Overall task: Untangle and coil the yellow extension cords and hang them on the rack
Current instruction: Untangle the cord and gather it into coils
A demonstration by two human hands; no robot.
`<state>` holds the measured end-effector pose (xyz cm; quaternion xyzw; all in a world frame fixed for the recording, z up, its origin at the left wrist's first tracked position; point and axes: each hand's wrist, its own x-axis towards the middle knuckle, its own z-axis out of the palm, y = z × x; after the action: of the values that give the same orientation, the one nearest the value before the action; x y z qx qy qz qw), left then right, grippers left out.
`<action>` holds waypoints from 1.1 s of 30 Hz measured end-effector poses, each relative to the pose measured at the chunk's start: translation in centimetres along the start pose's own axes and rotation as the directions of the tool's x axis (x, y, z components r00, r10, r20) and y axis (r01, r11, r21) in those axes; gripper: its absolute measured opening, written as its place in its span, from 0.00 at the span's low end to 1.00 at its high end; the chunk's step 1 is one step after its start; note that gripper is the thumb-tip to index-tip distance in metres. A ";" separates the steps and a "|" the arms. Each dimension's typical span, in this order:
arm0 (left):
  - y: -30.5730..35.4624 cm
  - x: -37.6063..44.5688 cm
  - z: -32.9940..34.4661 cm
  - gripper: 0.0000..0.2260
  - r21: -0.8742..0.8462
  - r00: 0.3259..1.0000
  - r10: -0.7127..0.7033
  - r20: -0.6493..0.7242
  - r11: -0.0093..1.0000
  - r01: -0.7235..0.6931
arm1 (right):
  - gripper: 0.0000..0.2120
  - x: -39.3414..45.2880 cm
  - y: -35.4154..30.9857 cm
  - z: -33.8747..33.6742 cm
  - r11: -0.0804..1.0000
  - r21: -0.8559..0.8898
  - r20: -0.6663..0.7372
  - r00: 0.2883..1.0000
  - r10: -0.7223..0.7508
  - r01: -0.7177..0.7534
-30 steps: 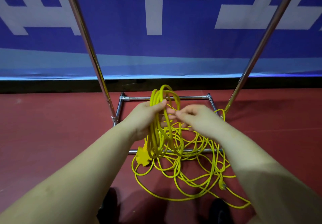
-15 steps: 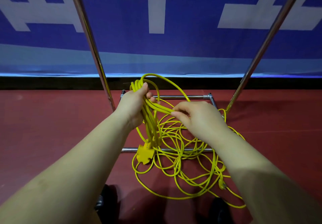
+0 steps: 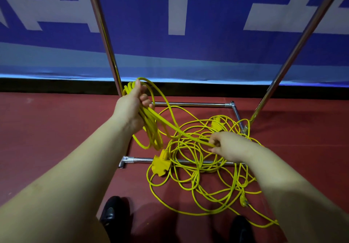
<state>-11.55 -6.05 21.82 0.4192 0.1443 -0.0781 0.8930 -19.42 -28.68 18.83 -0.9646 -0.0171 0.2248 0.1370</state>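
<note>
My left hand (image 3: 132, 106) is closed around a bundle of coiled yellow cord loops (image 3: 151, 133) that hang below it, with a flat yellow multi-socket head (image 3: 160, 164) dangling at the bottom. From that bundle a taut strand (image 3: 179, 131) runs down to my right hand (image 3: 226, 146), which pinches it low over the tangle. The loose yellow cord tangle (image 3: 204, 171) lies on the red floor across the rack's base. A yellow plug (image 3: 244, 202) rests at the pile's right. The chrome rack (image 3: 105, 34) rises on two uprights; its top bar is out of view.
The rack's base bars (image 3: 190, 104) frame the pile, with a second upright (image 3: 294, 53) at the right. A blue and white banner (image 3: 170, 44) hangs behind. My black shoes (image 3: 110, 212) stand on the red floor (image 3: 47, 129) at the bottom.
My right hand has moved away from the left, down and to the right, sliding along the cord and drawing a strand taut. The left hand has lifted the coil slightly.
</note>
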 end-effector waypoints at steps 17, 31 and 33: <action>-1.1 -2.0 -0.9 0.11 0.567 0.951 0.255 0.174 0.763 -0.309 | 0.03 -1.6 0.3 -4.2 0.325 0.938 0.055 0.977 0.205 -0.121; -5.5 -5.2 2.0 0.07 0.666 0.925 -0.149 0.350 0.734 -0.134 | 0.07 0.2 -1.3 -3.3 -0.519 0.853 0.136 0.935 0.328 0.058; -6.6 -5.3 2.4 0.06 0.670 0.914 -0.225 0.336 0.739 -0.064 | 0.07 -0.1 -1.6 -3.3 -0.650 0.755 0.143 0.946 0.292 0.087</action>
<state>-17.87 -12.02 20.16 0.6793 -0.0585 -0.2470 0.6886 -17.96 -27.95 22.18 -0.2931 0.3321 0.0221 0.8963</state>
